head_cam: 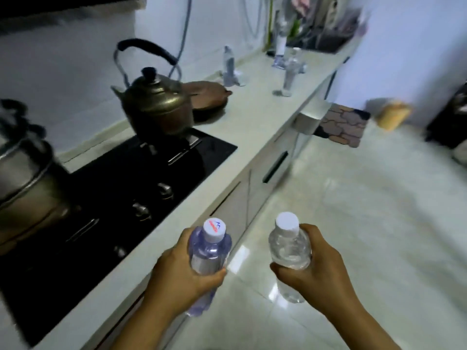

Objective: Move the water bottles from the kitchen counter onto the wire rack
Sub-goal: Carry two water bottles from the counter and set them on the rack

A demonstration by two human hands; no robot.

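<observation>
Bottles in transit, head view: left hand (182,269) grips the tinted bottle (208,253), right hand (316,271) the clear bottle (289,251), both upright over the floor just off the worktop (252,117). Carrying step, judged. More bottles (228,68) remain far along the worktop. Wire rack unseen; next, locate it. Kettle (156,97) stands left, clear.

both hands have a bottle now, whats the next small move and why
Probably turn away from the counter to find the wire rack, which isn't in view. The left hand grips the bluish bottle and the right hand the clear bottle, both upright and capped, so neither hand is free for the blurred bottles further along.
</observation>
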